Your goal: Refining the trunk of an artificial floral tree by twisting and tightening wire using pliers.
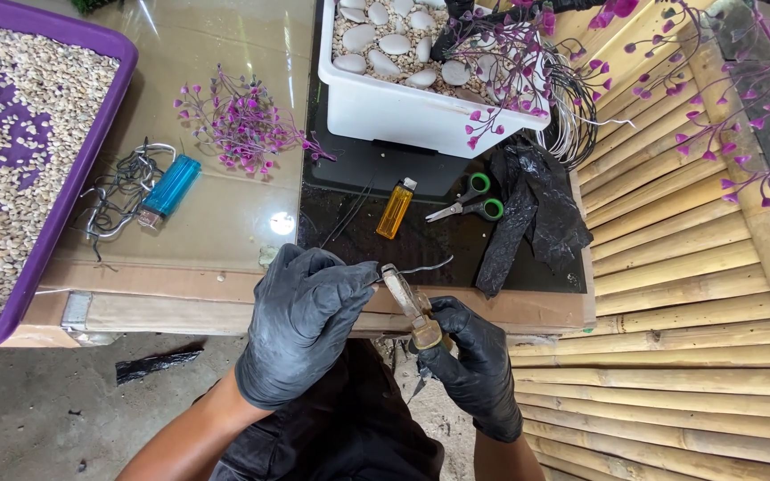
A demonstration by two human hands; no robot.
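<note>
Both my hands wear black gloves and meet just in front of the table's near edge. My left hand [303, 321] pinches a thin grey wire [430, 265] that curves off to the right. My right hand [470, 361] grips rusty pliers [407, 303] whose jaws close on the wire next to my left fingers. On the dark table mat [358, 169] beyond lie an orange lighter [396, 208] and green-handled scissors [470, 200].
A white tub [403, 102] of white stones holds a small purple-leaved tree. A purple tray [37, 223] of gravel sits at left, beside a blue lighter [171, 187], tangled wire [118, 196] and a purple sprig [242, 125]. Black plastic [528, 218] and a bamboo panel [697, 294] lie right.
</note>
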